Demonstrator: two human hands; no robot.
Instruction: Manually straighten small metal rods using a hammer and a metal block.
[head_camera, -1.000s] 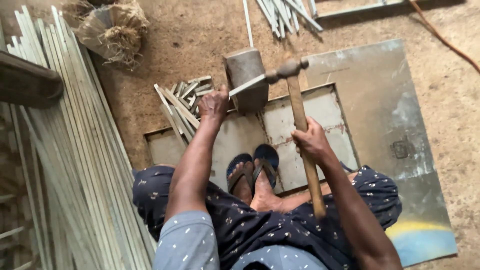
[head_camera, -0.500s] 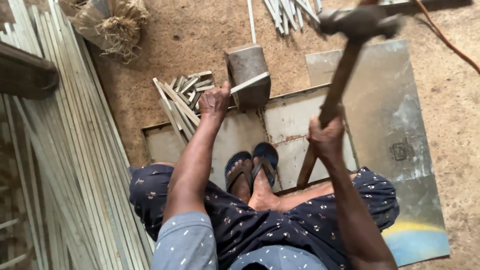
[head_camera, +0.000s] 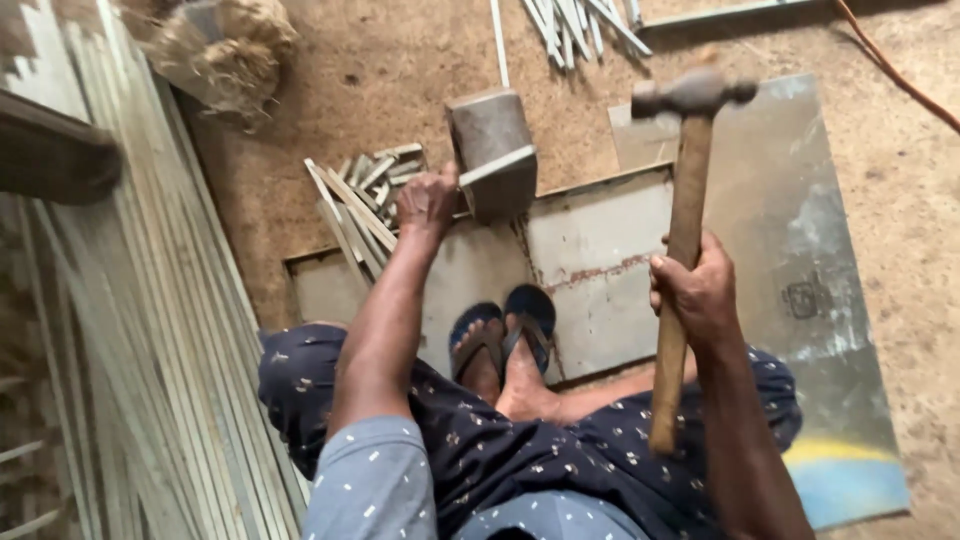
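My right hand (head_camera: 700, 290) grips the wooden handle of a hammer (head_camera: 688, 95), whose dark metal head is raised to the right of a steel block (head_camera: 490, 150). My left hand (head_camera: 428, 200) holds a short flat metal strip (head_camera: 500, 165) across the top edge of that block. I sit on the ground with my feet in blue sandals (head_camera: 505, 325) on a metal sheet (head_camera: 600, 260).
Long pale metal strips (head_camera: 150, 330) lie in a heap along the left. A pile of short cut strips (head_camera: 365, 195) rests beside my left hand. More strips (head_camera: 575, 20) lie at the top. A large metal sheet (head_camera: 810, 250) covers the ground on the right, and a fibre bundle (head_camera: 225, 50) sits top left.
The hammer rested on the strip at the block, swung high up to the right, and now its head is coming back down toward the block. My left hand stayed on the strip.
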